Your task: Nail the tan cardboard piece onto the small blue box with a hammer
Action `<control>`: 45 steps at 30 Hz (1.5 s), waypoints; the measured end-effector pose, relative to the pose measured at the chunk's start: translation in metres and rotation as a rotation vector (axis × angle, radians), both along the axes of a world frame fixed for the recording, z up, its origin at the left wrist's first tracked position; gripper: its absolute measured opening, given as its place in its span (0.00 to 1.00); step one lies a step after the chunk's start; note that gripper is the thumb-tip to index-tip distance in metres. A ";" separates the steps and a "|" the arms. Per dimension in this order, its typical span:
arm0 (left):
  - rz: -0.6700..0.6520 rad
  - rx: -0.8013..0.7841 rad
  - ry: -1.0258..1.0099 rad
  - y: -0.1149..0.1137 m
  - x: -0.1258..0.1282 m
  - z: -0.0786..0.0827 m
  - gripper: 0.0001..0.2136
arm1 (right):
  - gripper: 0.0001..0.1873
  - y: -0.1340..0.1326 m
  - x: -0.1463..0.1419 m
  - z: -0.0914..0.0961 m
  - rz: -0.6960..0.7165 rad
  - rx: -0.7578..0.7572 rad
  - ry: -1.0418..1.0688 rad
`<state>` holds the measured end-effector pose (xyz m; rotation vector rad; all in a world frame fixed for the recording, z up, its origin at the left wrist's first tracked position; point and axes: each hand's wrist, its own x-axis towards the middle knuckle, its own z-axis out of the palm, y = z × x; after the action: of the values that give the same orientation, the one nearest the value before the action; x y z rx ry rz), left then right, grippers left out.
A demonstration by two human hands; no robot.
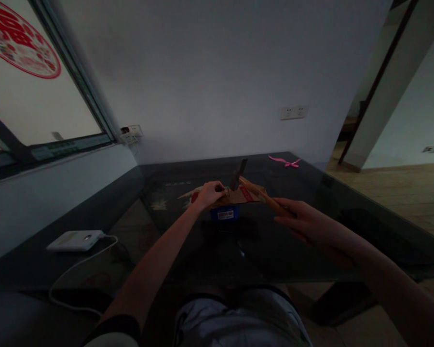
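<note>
My right hand [302,219] is closed round the wooden handle of a hammer [264,195]. Its dark head [239,173] is over a piece of brown cardboard [238,196] with red printing. My left hand [210,193] is at the left part of the cardboard, thumb and fingers pinched together. Whatever is between those fingertips is too small to make out. Under the cardboard stands a blue container [224,213] with a white label.
The dark glossy table [188,250] reaches back to a pale wall. On its left lies a white power bank [75,240] with a white cable [72,267] running off the front edge. A pink ribbon-like strip [291,164] lies at the back right.
</note>
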<state>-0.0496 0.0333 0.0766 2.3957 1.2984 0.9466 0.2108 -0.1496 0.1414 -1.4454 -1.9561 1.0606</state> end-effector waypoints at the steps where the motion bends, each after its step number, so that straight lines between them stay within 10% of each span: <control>1: 0.000 -0.001 0.005 0.000 0.000 0.000 0.06 | 0.24 0.000 0.000 0.000 0.008 0.000 -0.007; 32: -0.124 -0.033 -0.124 0.001 -0.002 0.002 0.08 | 0.25 -0.002 0.007 -0.004 -0.011 -0.017 0.032; 39: 0.117 0.373 -0.143 -0.056 -0.015 0.017 0.09 | 0.32 -0.010 0.011 -0.014 -0.076 -0.030 0.109; 45: -0.323 0.085 0.300 -0.110 -0.028 -0.015 0.09 | 0.36 -0.024 0.018 -0.028 -0.193 -0.036 0.243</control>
<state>-0.0772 -0.0769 0.0620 2.7838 0.9252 0.5786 0.2289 -0.1733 0.1130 -1.4183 -1.6022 1.1293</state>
